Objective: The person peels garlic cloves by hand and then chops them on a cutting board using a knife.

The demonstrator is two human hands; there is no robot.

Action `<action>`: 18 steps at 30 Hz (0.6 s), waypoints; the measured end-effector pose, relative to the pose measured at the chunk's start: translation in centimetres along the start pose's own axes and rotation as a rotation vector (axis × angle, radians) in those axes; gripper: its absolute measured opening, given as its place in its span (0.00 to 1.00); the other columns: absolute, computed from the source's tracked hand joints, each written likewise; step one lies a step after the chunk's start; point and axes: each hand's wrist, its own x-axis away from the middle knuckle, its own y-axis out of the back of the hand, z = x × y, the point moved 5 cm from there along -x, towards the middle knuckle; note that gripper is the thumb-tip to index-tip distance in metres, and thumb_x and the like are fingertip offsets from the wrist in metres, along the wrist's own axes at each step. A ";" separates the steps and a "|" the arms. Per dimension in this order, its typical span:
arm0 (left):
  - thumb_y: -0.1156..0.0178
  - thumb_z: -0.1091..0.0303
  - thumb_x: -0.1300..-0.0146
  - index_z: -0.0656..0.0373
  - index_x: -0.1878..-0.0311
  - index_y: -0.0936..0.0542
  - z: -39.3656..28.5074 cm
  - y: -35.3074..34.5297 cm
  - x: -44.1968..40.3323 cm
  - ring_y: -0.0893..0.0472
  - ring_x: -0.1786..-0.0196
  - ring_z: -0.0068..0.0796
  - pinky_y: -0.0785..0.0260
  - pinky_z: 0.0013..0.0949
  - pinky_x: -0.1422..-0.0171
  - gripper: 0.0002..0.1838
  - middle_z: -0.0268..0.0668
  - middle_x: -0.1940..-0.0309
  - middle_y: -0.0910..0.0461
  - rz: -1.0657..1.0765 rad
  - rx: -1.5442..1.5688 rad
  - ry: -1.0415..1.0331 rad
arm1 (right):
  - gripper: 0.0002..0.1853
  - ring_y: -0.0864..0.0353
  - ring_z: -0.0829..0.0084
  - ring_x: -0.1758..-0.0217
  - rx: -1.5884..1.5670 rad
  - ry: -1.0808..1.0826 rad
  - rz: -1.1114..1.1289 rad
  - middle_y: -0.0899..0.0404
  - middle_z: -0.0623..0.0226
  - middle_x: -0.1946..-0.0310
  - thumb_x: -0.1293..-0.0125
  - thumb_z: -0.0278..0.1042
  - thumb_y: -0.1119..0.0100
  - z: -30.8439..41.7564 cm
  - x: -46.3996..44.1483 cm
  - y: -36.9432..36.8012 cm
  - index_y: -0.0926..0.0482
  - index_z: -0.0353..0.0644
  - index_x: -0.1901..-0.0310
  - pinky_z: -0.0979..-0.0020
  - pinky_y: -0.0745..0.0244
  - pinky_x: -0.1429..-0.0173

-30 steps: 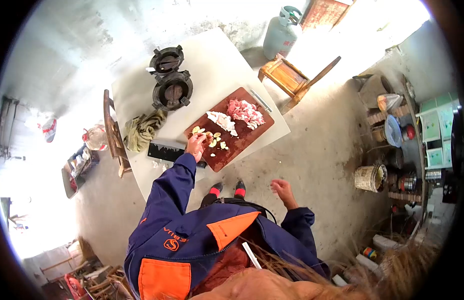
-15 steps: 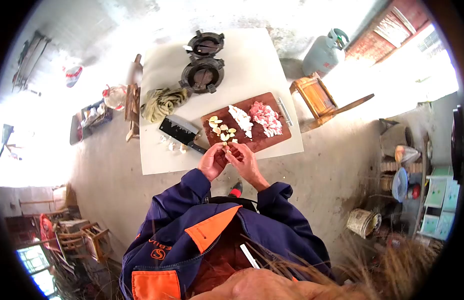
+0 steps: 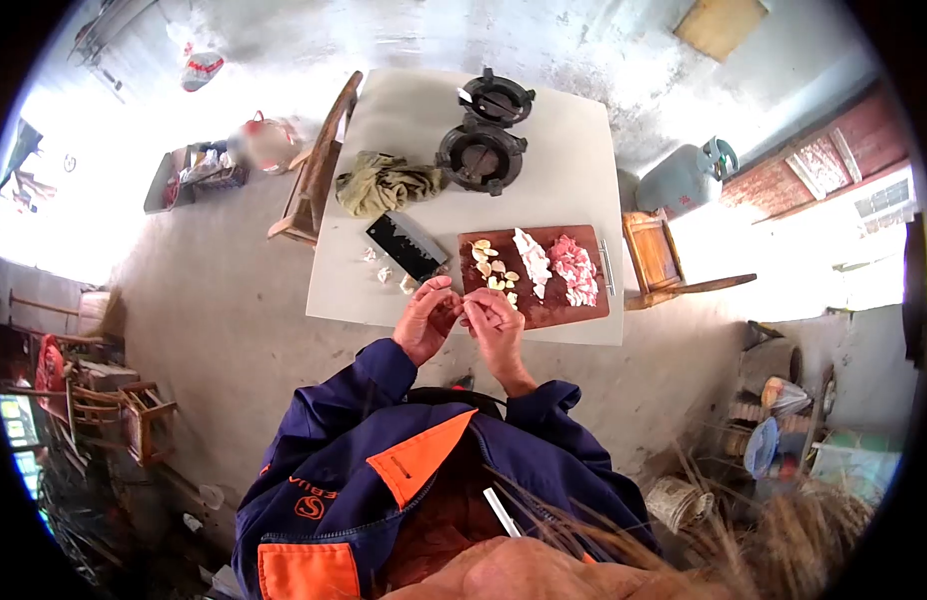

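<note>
My left hand (image 3: 427, 320) and my right hand (image 3: 496, 325) meet at the fingertips over the table's front edge. Both are closed in a pinch on what looks like a small garlic clove, mostly covered by the fingers. Just beyond my right hand lies a reddish-brown cutting board (image 3: 576, 317). On it are pale yellow peeled garlic cloves (image 3: 497, 267), a strip of chopped white fatty meat (image 3: 533, 262) and a pile of diced pink meat (image 3: 575, 270). A black-bladed cleaver (image 3: 408, 246) rests left of the board, with whitish garlic pieces (image 3: 384, 274) beside it.
A crumpled olive cloth (image 3: 384, 183) and an opened black round iron mould (image 3: 482, 158) lie on the pale table (image 3: 574, 120). Wooden chairs (image 3: 319, 180) flank it on both sides. A grey gas cylinder (image 3: 679, 180) stands beyond the right side.
The view has shifted, so the table and board appear farther right. My hands stay together in a pinch, now left of the board's near corner and covering the cleaver's handle.
</note>
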 end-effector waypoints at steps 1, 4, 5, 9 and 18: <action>0.48 0.72 0.39 0.55 0.63 0.28 -1.0 0.3 0.5 0.24 0.67 0.25 0.30 0.25 0.61 0.02 0.32 0.74 0.26 -0.001 0.010 0.011 | 0.05 0.23 0.81 0.67 -0.103 -0.086 0.029 0.23 0.68 0.69 0.38 0.21 0.46 0.1 -0.1 -1.0 0.24 0.32 0.62 0.80 0.25 0.64; 0.50 0.71 0.38 0.58 0.60 0.28 -4.1 2.2 2.2 0.24 0.65 0.25 0.32 0.26 0.59 0.05 0.34 0.73 0.26 0.107 0.056 0.009 | 0.07 0.24 0.80 0.69 -0.378 -0.210 0.047 0.23 0.68 0.70 0.37 0.27 0.45 -0.4 -0.2 -4.6 0.24 0.34 0.60 0.76 0.26 0.64; 0.50 0.68 0.36 0.59 0.59 0.27 -5.2 2.8 3.1 0.25 0.64 0.24 0.33 0.26 0.59 0.07 0.34 0.73 0.27 0.152 0.002 0.037 | 0.08 0.25 0.80 0.70 -0.424 -0.241 0.073 0.23 0.68 0.68 0.37 0.28 0.44 -0.4 -0.2 -5.9 0.23 0.35 0.59 0.76 0.27 0.64; 0.48 0.64 0.35 0.60 0.56 0.26 -10.2 4.7 6.9 0.26 0.67 0.20 0.34 0.24 0.62 0.11 0.31 0.72 0.26 0.172 -0.192 -0.042 | 0.08 0.28 0.85 0.73 -0.331 -0.345 0.145 0.23 0.74 0.69 0.38 0.32 0.42 -0.8 0.2 -12.1 0.22 0.39 0.59 0.82 0.34 0.70; 0.45 0.69 0.36 0.61 0.60 0.24 -23.4 12.9 17.2 0.27 0.73 0.15 0.35 0.20 0.68 0.07 0.28 0.75 0.25 -0.016 -0.513 -0.500 | 0.07 0.29 0.86 0.76 0.061 -0.150 0.497 0.24 0.75 0.74 0.38 0.32 0.43 -1.7 2.1 -30.4 0.21 0.39 0.61 0.85 0.36 0.75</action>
